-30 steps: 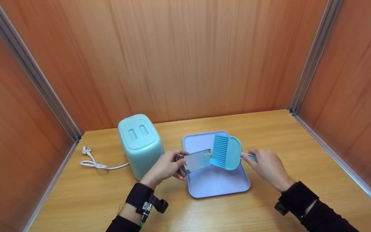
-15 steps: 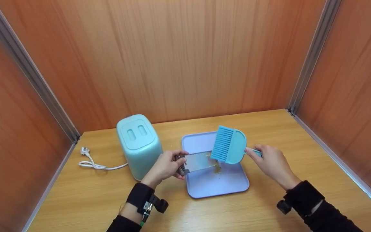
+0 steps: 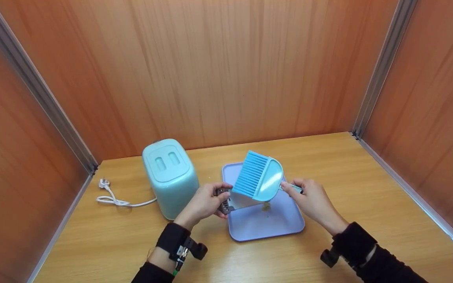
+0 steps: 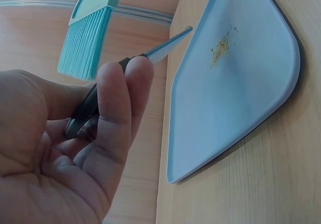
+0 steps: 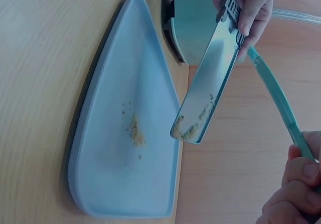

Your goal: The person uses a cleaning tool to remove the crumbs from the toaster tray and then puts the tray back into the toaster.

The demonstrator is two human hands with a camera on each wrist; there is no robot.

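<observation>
Your left hand pinches the dark slotted end of a slim metal tray, held above the lilac tray; loose crumbs at its free end. Your right hand grips the handle of a turquoise brush, bristles over the metal tray, contact unclear. 1 crumb pile on the lilac tray. Pale turquoise appliance, 2 recesses on top, near your left hand.

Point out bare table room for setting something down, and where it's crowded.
Bare table: between the right hand and the right wall; also left of the left hand, in front of the white cord. Crowded: the lavender tray, holding crumbs, with the brush and metal plate above; and between tray and teal appliance, at the left hand.
</observation>
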